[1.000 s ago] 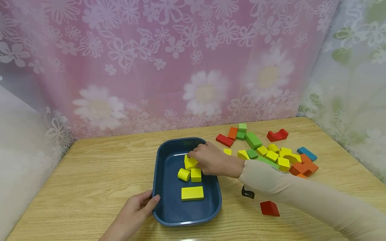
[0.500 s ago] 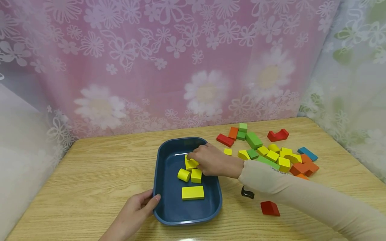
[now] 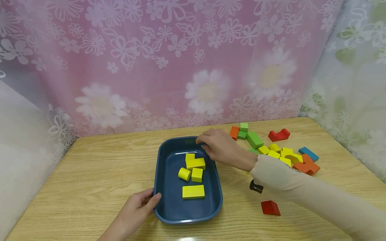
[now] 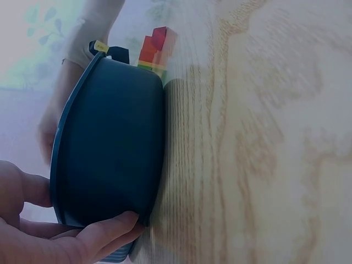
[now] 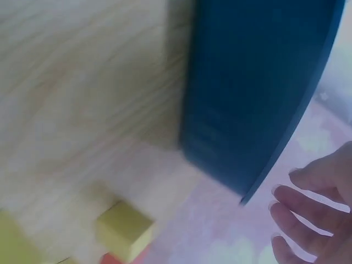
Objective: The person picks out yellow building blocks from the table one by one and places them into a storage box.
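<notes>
My left hand [image 3: 135, 209] holds the left rim of a dark blue tray [image 3: 170, 207], thumb over the edge; in the left wrist view its fingers [image 4: 107, 234] lie against the outer wall. Inside the tray are several yellow wooden blocks: a long block [image 3: 193, 192] in front, a cylinder [image 3: 184, 174], a cube [image 3: 197, 175] and, behind them, a rectangular block [image 3: 195, 163] beside a smaller one [image 3: 190, 156]. Above the tray's far right corner, my right hand [image 3: 224, 147] has relaxed, slightly bent fingers with nothing in them. The right wrist view shows those fingers [image 5: 300, 220] apart from the tray wall.
Loose wooden blocks lie right of the tray, among them a green block [image 3: 254, 140], a red arch [image 3: 279, 135], a blue block [image 3: 309, 153] and orange blocks [image 3: 307, 166]. A red block [image 3: 270, 208] lies nearer. Flowered curtain [image 3: 135, 67] hangs behind the table [image 3: 105, 174].
My right hand has let go of the yellow block at the back of the tray and risen up and to the right. The left hand keeps its hold on the rim.
</notes>
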### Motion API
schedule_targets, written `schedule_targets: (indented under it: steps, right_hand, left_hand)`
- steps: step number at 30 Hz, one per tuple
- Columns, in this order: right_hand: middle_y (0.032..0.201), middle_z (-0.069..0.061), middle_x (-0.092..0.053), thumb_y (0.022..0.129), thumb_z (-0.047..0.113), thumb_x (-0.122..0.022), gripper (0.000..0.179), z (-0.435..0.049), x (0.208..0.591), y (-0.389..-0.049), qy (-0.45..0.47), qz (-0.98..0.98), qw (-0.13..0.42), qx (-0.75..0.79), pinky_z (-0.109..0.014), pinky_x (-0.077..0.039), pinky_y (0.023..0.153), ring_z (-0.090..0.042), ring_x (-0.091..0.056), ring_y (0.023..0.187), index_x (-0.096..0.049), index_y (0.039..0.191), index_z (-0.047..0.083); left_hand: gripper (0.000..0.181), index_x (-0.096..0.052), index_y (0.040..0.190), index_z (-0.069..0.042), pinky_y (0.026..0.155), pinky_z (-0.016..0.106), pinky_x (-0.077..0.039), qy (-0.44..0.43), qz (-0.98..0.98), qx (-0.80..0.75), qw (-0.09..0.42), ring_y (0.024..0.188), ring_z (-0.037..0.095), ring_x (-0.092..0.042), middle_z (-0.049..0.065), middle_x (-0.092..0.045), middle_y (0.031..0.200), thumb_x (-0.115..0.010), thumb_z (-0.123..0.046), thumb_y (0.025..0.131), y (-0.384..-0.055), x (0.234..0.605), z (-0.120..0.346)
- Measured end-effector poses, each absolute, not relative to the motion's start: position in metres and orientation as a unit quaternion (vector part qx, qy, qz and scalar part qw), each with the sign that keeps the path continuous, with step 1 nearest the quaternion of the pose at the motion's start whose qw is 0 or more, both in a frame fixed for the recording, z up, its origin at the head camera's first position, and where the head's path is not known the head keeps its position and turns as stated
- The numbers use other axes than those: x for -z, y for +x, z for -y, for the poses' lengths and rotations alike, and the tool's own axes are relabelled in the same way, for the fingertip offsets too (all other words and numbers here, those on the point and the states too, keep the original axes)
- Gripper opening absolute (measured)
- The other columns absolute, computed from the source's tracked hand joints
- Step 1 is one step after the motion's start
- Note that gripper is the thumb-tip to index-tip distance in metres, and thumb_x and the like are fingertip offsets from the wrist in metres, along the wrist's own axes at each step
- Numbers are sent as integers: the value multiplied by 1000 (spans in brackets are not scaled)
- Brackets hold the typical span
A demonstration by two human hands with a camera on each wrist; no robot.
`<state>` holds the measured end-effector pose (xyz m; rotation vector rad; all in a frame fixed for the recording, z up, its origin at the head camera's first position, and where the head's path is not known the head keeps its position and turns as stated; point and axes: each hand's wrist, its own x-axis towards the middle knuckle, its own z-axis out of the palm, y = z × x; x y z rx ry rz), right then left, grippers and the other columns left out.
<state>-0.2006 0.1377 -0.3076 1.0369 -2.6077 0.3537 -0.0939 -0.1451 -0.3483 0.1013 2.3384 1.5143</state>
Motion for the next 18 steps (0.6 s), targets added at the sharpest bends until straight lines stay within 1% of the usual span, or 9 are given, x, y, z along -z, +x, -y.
schedule_targets:
  steps: [2, 5, 11, 16, 18]
  right_hand:
    - [100, -5, -70, 85, 0, -70, 20, -146, 309, -201, 344, 917, 160, -121, -34, -57, 78, -21, -65, 89, -71, 104, 7]
    - [101, -6, -70, 85, -1, -70, 21, -159, 314, -202, 318, 929, 146, -122, -34, -57, 78, -22, -64, 90, -71, 105, 7]
    - [101, -10, -70, 83, 1, -72, 24, -184, 325, -207, 295, 943, 119, -98, -33, -57, 70, -22, -63, 82, -69, 106, 5]
    - [99, -10, -70, 83, 8, -76, 24, -197, 333, -211, 282, 952, 79, -88, -30, -56, 63, -20, -63, 76, -68, 106, 3]
    - [100, -10, -70, 84, 12, -75, 26, -199, 337, -211, 274, 956, 59, -86, -31, -56, 64, -20, -63, 77, -68, 106, 3]
  left_hand:
    - [50, -46, 133, 15, 81, 36, -59, 39, -825, -535, 176, 102, 25, -64, 14, -66, 112, -53, -22, 100, -93, 348, 145]
    - [49, -47, 133, 15, 81, 37, -59, 45, -826, -536, 172, 101, 26, -65, 15, -66, 112, -53, -21, 101, -94, 348, 145]
    - [48, -46, 132, 16, 80, 38, -59, 40, -830, -532, 167, 101, 26, -65, 14, -67, 111, -52, -19, 101, -94, 348, 143]
    - [48, -46, 132, 16, 80, 38, -59, 26, -833, -527, 165, 101, 27, -64, 13, -67, 111, -52, -19, 101, -94, 349, 142]
    - [48, -46, 132, 17, 80, 38, -59, 30, -832, -529, 164, 101, 27, -64, 14, -67, 110, -52, -18, 101, -94, 349, 142]
